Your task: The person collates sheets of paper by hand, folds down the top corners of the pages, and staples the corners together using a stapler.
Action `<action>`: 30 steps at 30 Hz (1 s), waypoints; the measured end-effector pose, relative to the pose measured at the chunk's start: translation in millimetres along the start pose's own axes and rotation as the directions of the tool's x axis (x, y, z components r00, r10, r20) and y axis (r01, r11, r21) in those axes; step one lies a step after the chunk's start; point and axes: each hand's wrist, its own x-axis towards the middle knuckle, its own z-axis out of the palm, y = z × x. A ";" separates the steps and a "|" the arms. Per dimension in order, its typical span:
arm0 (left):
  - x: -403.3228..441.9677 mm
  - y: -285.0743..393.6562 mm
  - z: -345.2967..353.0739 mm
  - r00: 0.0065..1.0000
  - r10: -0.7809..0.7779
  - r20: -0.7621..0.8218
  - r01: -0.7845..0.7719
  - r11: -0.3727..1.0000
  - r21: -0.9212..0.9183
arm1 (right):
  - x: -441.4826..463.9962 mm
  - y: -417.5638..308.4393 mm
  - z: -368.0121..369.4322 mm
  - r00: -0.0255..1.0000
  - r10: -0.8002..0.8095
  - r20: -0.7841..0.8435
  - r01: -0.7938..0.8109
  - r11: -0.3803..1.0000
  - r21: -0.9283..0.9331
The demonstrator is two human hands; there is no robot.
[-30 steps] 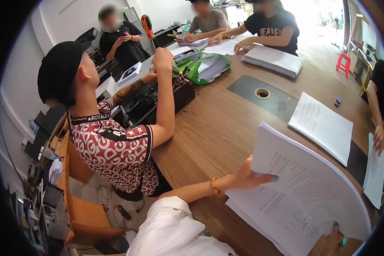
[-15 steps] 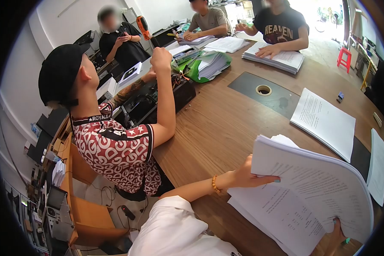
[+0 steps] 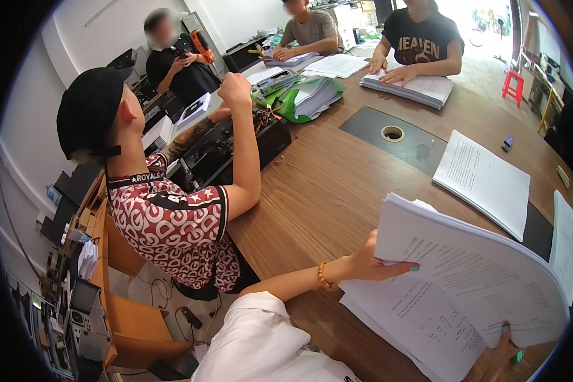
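A thick stack of printed sheets [image 3: 465, 254] is raised off the table and bends in a curve. My left hand [image 3: 377, 258], with a beaded bracelet at the wrist, grips its left edge, thumb on the near face and fingers hidden behind. Low on the right, my right hand [image 3: 504, 347] pinches the bottom edge, its thumb on the page; the other fingers are mostly covered. Under the raised stack, more printed sheets [image 3: 420, 318] lie on the table, partly hidden.
The wooden table [image 3: 325, 178] bears a tape roll [image 3: 392, 134], a paper stack [image 3: 484, 181] and a green bag [image 3: 302, 102] with papers. At left, a co-worker [image 3: 165, 216] holds an orange-black screwdriver [image 3: 202, 46] over an open computer case [image 3: 235, 153]. Another co-worker's hands [image 3: 398, 75] rest on papers.
The right side of my stack has swung outward and my right thumb sits slightly higher on the page. The co-worker's screwdriver has shifted left and down. A far co-worker's raised hand has come down.
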 end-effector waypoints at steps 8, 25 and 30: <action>-3.0 0.2 -8.3 0.993 -0.115 0.032 0.116 0.992 -0.047 | -11.2 0.2 1.7 1.000 0.009 0.004 -0.009 1.000 0.017; 25.4 27.5 -15.1 0.769 -0.634 -0.084 0.637 0.771 0.015 | -12.9 -76.4 54.3 0.984 -0.065 0.169 0.070 0.997 -0.027; 33.8 45.3 -21.3 0.528 -0.834 0.159 0.848 0.527 -0.051 | -39.0 -104.3 60.5 0.835 0.459 0.302 -0.464 0.884 -0.061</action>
